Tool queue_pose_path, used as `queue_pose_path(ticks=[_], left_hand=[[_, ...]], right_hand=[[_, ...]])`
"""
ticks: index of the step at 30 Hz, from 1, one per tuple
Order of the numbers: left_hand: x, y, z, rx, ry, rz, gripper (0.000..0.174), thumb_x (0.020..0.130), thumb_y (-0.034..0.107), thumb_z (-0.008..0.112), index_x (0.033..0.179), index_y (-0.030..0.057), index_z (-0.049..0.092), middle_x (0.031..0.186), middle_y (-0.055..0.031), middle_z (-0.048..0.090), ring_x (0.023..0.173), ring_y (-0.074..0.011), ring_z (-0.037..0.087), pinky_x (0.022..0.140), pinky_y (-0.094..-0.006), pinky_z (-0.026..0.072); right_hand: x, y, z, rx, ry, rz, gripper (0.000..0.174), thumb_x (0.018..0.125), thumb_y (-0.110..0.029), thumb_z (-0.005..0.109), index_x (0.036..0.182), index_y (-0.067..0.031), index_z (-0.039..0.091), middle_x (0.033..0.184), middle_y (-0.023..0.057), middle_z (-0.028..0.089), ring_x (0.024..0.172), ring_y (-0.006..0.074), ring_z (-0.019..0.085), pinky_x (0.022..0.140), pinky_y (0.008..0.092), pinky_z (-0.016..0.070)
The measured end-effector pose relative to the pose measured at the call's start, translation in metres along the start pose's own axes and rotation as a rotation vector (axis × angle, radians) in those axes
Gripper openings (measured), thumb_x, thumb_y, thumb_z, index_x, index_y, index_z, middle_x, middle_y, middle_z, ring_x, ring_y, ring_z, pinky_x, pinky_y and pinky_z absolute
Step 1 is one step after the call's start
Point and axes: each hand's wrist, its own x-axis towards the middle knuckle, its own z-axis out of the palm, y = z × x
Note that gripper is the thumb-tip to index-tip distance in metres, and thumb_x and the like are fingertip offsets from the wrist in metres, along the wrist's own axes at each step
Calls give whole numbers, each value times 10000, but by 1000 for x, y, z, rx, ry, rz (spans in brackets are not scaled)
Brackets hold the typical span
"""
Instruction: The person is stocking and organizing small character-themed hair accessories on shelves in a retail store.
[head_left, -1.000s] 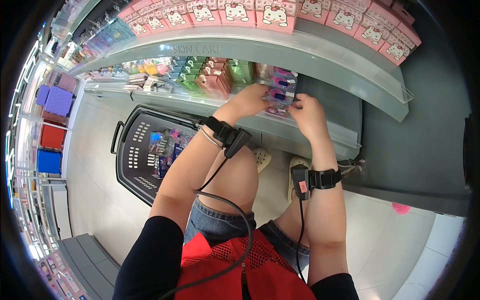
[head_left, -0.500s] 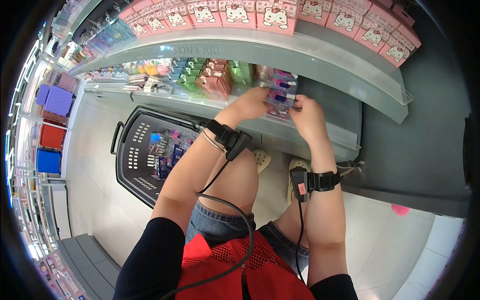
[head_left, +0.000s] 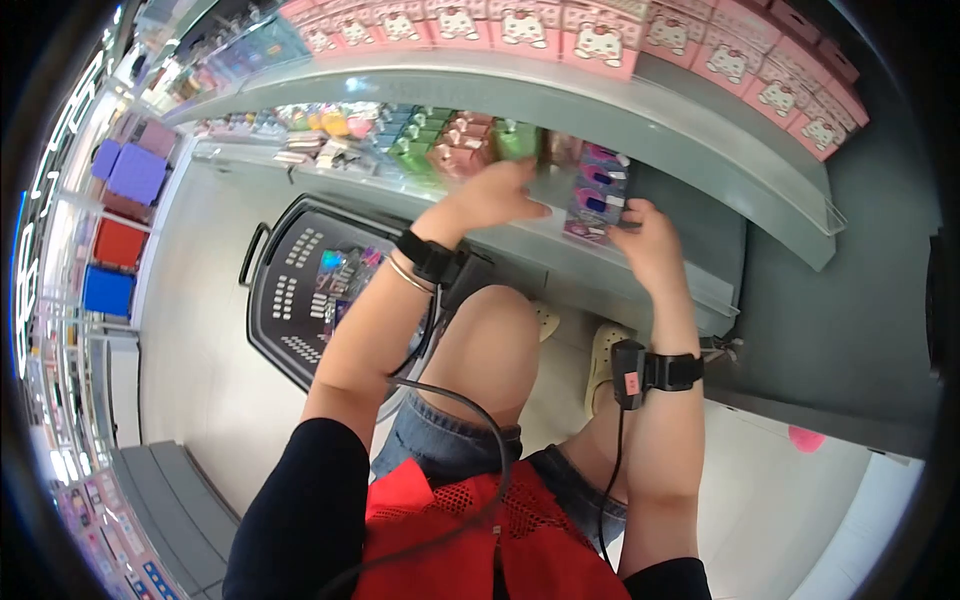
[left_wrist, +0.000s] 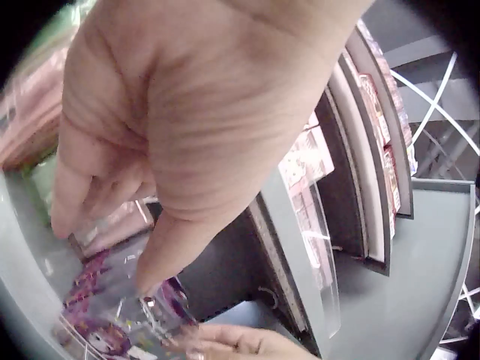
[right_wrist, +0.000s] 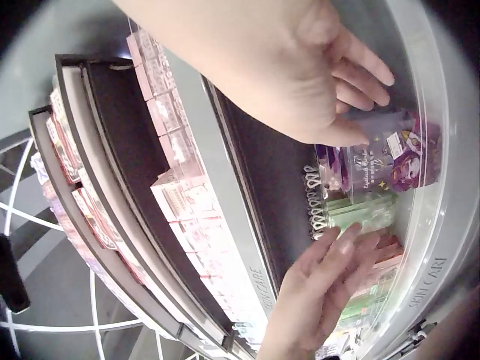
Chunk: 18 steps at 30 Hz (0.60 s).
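The left hand [head_left: 492, 197] hovers left of a row of purple clear-wrapped packs [head_left: 592, 203] on the lower shelf, its fingers apart and holding nothing. On the packs' right side, the right hand [head_left: 648, 240] touches them with its fingertips. In the right wrist view, that hand [right_wrist: 296, 75] has its thumb against the end pack [right_wrist: 405, 154], the other fingers extended, while the left hand [right_wrist: 324, 281] is beside the green packs [right_wrist: 360, 214]. The left wrist view has the left hand [left_wrist: 187, 112] large above the purple packs [left_wrist: 105, 322].
A dark basket [head_left: 285, 290] holding several packs stands on the floor at the left. Green and pink packs [head_left: 465, 145] line the shelf left of the purple ones. Pink boxes [head_left: 525, 35] fill the upper shelf, whose clear front lip [head_left: 700, 120] overhangs the right hand's area.
The left hand has come off the purple packs and moved left, its fingers spreading. The right hand remains at their right side. The head view has shifted slightly.
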Motion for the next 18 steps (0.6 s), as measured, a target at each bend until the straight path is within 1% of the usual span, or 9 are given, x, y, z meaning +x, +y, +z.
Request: queue_pose_path(ticks=[2,3,6,8,11,13,14,16,18], left_hand=[[-25,-15,-25,-64,83,-14,683,729,272,732,1276,-51,479,1066,-242,635,973,-310,634,819,-360,500],[-43,-24,-31,-58,84,-41,683,729,272,732,1276,-51,479,1066,-242,635,973,-310,634,819,-360,500],[-94,-54,-48,-203,262,-139,593,735,210,726,1242,-17,519,1091,-220,642,991,-306,635,849,-360,502],[-127,-95,-46,65,175,-348,592,773,138,708,1302,-4,485,1189,-190,613,1070,-272,617,899,-341,497],[-179,-138,-32,63,211,-453,556,740,124,716,1243,-19,525,1167,-194,622,1062,-293,619,891,-352,500],[-213,-199,-2,209,160,-456,482,721,200,720,1131,-9,578,1088,-213,642,1009,-355,621,862,-399,496],[-225,-215,12,203,164,-463,482,721,200,720,1131,-9,578,1088,-213,642,1009,-355,621,862,-399,496],[-244,-239,36,234,0,-548,510,685,265,748,1097,6,593,1072,-211,644,1002,-361,621,863,-399,494],[-256,-258,63,190,-56,-612,540,674,291,757,1094,-6,591,1073,-219,643,1009,-363,620,870,-398,492]], right_hand=[[-2,6,-1,-32,28,-40,530,758,-198,716,1191,52,539,1102,218,642,948,295,656,822,368,502],[-4,5,-2,-18,4,-44,530,758,-198,716,1191,52,539,1102,218,642,948,295,656,822,368,502],[-4,2,-5,-19,2,-24,552,763,-207,715,1207,61,526,1105,219,640,938,280,658,810,359,505],[-5,3,-6,-8,2,-5,561,767,-206,712,1216,69,516,1103,216,641,925,276,659,799,355,508],[-5,2,-5,-16,6,-6,562,773,-206,705,1222,72,512,1101,211,643,909,258,662,789,349,510],[-5,3,-4,-24,-1,-11,557,774,-206,703,1218,74,516,1103,210,643,903,251,663,787,344,510],[-5,4,-4,-25,13,-6,550,776,-205,702,1216,71,521,1104,209,644,898,245,663,783,339,509],[-3,6,-6,-28,23,-9,544,777,-204,701,1214,69,526,1106,207,644,893,240,663,778,334,509],[-3,9,-8,-22,50,4,534,777,-198,701,1211,63,535,1108,207,644,882,234,662,770,323,508]])
